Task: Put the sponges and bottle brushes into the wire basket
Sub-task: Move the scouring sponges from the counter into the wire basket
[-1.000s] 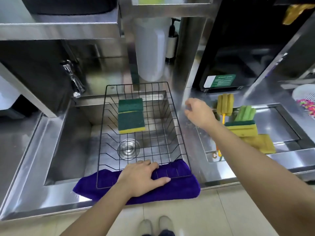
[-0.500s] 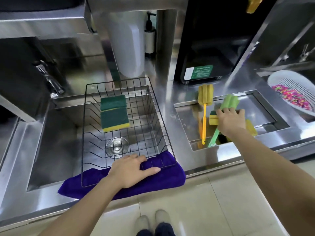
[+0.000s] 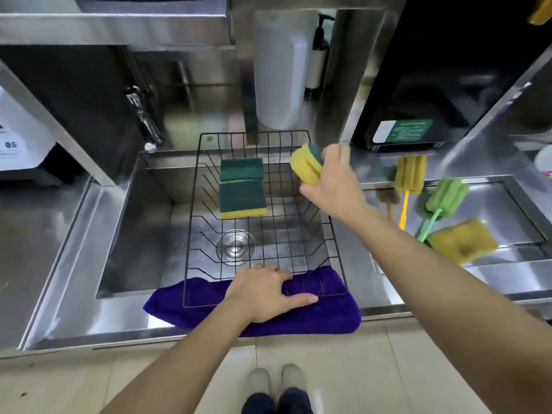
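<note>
1. The right hand [image 3: 334,186] has its grip closed around a yellow sponge [image 3: 306,167], held above the wire basket's [image 3: 265,222] right rim.
2. The left hand [image 3: 265,291] lies flat, grip open, on the basket's near edge and the purple cloth [image 3: 328,315].
3. Two sponges [image 3: 242,189] lie inside the basket.
4. Another sponge [image 3: 463,240] and two bottle brushes [image 3: 409,180] lie to the right on the desk.

The right hand [image 3: 334,180] covers the near end of the yellow sponge [image 3: 306,167], so the fingers' grip on it can't be made out, and hand and sponge are both motion-blurred. The left hand [image 3: 265,291] hides part of the wire basket [image 3: 191,222] front rim against the purple cloth [image 3: 298,318]. At the right edge a white dish [image 3: 544,162] is cut off, and the print on the green label [image 3: 403,131] is too small to read.
</note>
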Tool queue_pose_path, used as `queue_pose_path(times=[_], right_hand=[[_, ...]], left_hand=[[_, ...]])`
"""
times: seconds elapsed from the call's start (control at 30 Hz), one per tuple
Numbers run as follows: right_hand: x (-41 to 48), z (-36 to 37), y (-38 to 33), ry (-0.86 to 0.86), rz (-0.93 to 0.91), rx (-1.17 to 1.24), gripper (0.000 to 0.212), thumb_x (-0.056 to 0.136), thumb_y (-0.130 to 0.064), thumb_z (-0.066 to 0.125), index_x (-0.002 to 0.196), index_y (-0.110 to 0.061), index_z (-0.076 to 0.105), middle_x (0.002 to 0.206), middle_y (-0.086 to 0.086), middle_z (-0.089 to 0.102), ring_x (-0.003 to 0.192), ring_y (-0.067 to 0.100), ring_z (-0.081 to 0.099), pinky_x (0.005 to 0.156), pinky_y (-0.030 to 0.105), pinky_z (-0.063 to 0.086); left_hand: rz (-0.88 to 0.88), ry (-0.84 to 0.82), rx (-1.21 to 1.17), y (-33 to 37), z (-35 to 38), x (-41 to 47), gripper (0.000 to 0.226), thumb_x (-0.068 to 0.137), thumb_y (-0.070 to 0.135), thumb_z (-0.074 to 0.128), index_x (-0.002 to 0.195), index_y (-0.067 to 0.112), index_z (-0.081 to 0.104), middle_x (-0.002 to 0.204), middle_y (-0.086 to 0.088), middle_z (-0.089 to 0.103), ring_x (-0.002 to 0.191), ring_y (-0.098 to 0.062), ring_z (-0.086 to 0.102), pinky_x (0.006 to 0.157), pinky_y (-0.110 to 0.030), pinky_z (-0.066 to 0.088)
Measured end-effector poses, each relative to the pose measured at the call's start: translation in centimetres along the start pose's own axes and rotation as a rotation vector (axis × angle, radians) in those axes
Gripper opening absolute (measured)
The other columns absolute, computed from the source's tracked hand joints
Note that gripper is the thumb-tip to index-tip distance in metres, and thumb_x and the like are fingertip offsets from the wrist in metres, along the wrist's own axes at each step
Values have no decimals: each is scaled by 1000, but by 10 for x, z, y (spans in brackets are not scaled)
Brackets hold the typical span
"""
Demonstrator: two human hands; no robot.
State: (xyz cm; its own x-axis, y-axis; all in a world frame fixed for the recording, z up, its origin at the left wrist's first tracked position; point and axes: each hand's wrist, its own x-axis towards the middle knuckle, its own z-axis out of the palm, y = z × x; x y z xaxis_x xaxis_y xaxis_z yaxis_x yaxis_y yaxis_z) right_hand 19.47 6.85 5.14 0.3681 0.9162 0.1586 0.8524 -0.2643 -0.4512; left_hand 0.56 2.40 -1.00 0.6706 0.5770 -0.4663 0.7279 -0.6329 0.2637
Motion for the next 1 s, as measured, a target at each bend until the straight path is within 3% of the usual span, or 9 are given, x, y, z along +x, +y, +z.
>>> queue_pose_path(times=[0.07,0.17,0.27,0.4,0.5,0.57,0.7,0.83,1.0], right_hand=[[-5,20,-21,-124,-102,9,58,71,-23,72,113,-1,40,120,16,39,101,33,49,71,36,39],[-18,50,-43,-257,-299,-99,61,72,-30,73,117,-4,41,123,14,40,110,33,44,81,44,47],[-31,75,-53,-346,-424,-200,73,68,-42,77,121,-5,42,130,13,39,114,30,41,92,42,41],[-37,95,-51,-450,-399,-228,87,61,-46,81,125,-4,40,139,16,32,123,31,36,103,39,33],[-36,101,-46,-553,-333,-215,96,60,-49,81,133,-10,34,154,16,12,135,33,23,109,43,26],[-35,99,-40,-565,-356,-253,96,62,-51,78,137,-18,30,157,12,4,136,32,20,107,47,25],[-32,92,-28,-516,-343,-233,93,65,-57,73,139,-23,29,153,10,13,130,34,33,102,49,33],[-28,89,-27,-556,-343,-236,80,73,-55,67,134,-16,32,142,11,26,103,36,59,84,44,50],[-32,93,-39,-497,-287,-233,55,83,-41,63,118,-7,38,128,15,33,88,39,63,67,41,46]], left_hand=[[3,6,5,-1,2,1,88,71,87,23,128,28,52,119,1,59,111,-21,50,90,-38,39],[0,-4,4,-1,2,1,87,72,87,25,128,27,53,119,-1,59,112,-23,50,90,-39,39],[8,5,-15,-3,4,2,84,73,86,26,124,26,56,116,-3,60,110,-23,50,88,-39,39],[49,47,-46,-8,12,7,90,68,90,18,121,29,57,125,-2,57,115,-22,47,88,-41,38],[58,58,-48,-9,13,8,93,68,90,19,123,25,57,132,-3,54,123,-22,41,97,-43,33],[45,42,-51,-7,10,7,89,72,87,26,124,22,57,133,-5,52,124,-23,40,96,-42,32],[24,14,-54,-5,6,6,82,75,84,31,121,21,57,127,-4,53,117,-24,43,88,-41,36],[23,4,-47,-3,5,5,82,75,83,31,122,21,56,123,-5,55,112,-23,46,85,-40,36],[16,-4,-66,-3,5,5,80,76,83,32,122,22,56,122,-4,55,112,-22,45,85,-39,35]])
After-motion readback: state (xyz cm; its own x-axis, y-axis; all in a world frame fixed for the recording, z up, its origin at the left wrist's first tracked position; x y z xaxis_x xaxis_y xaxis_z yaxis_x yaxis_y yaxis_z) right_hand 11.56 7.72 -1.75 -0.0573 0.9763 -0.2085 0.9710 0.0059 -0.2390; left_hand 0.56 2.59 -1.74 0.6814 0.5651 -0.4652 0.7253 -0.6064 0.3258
